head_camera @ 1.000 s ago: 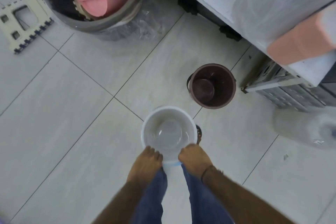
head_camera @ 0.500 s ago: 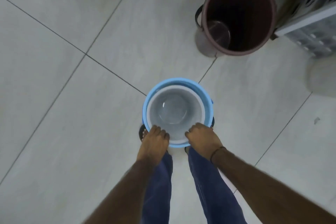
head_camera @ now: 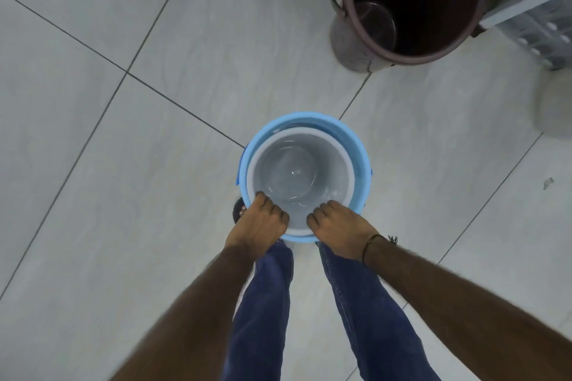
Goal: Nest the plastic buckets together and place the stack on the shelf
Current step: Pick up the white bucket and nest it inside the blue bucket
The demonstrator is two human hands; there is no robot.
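Note:
A white bucket [head_camera: 300, 176] sits nested inside a light blue bucket [head_camera: 359, 151] on the tiled floor in front of my legs. My left hand [head_camera: 260, 223] grips the near left rim of the white bucket, fingers curled over the edge. Gripping the near right rim the same way is my right hand [head_camera: 337, 226]. A dark maroon bucket [head_camera: 411, 0] with a black handle stands upright and apart at the upper right. Its inside is dark.
A grey perforated crate [head_camera: 538, 28] under a pale shelf edge stands right of the maroon bucket. A blurred pale object [head_camera: 554, 108] lies at the right edge. My sandalled foot [head_camera: 240, 210] shows left of the blue bucket.
The white bucket was held over the floor a second ago; it now sits inside the blue bucket. My view has dropped lower and closer, and the shelf and the pink tub have left the frame.

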